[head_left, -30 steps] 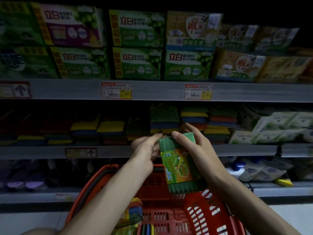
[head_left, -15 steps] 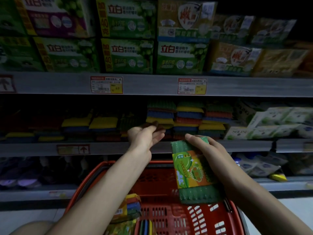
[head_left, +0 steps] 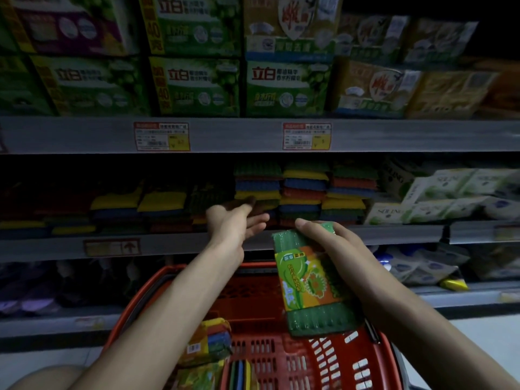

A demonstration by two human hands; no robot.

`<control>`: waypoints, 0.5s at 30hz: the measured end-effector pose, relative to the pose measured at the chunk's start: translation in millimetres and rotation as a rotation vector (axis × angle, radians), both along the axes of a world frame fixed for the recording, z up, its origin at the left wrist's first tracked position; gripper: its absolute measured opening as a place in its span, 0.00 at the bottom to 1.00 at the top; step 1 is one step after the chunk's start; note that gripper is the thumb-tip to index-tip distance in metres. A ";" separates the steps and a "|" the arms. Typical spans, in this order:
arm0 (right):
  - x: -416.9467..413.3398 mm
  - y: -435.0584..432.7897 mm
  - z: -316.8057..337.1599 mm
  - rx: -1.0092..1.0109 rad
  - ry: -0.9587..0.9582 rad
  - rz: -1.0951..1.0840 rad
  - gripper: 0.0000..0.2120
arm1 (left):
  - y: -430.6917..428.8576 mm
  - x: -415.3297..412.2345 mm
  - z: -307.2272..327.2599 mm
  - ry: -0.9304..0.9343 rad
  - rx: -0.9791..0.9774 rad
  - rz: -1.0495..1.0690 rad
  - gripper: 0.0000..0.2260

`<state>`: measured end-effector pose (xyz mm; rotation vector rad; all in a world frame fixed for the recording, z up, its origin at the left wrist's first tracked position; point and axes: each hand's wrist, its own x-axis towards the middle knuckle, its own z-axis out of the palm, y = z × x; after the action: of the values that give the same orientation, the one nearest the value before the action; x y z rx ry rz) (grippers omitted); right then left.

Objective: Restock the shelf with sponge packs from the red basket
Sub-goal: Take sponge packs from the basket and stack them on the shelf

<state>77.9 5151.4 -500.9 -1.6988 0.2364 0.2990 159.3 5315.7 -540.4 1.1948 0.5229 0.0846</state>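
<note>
The green sponge pack (head_left: 306, 280) stands upright in my right hand (head_left: 334, 246), thumb over its top edge, fingers curled behind, above the red basket (head_left: 253, 265) at its far rim; my left hand (head_left: 233, 226) hovers loose-fingered, empty, at the shelf (head_left: 394, 233) front edge.

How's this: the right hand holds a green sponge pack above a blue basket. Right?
Not blue: the head view shows the basket is red. The right hand does hold the green sponge pack above it.
</note>
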 end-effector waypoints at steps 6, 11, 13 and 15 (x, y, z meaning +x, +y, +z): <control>0.8 0.4 -2.1 0.005 -0.005 0.002 0.21 | 2.9 -2.1 1.7 -0.001 0.015 -0.007 0.07; 3.4 1.2 -3.6 0.018 -0.005 -0.008 0.21 | 5.1 -2.6 0.2 0.013 0.018 -0.033 0.07; 3.7 2.1 -4.1 0.011 -0.008 -0.004 0.21 | 4.6 -2.5 0.2 0.013 0.012 -0.033 0.09; 3.8 2.9 -4.5 0.005 -0.009 -0.001 0.22 | 4.1 -2.5 0.6 0.014 0.005 -0.034 0.09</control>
<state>81.7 5154.3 -505.4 -1.6944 0.2298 0.2906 156.8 5319.8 -539.8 1.2097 0.5147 0.0489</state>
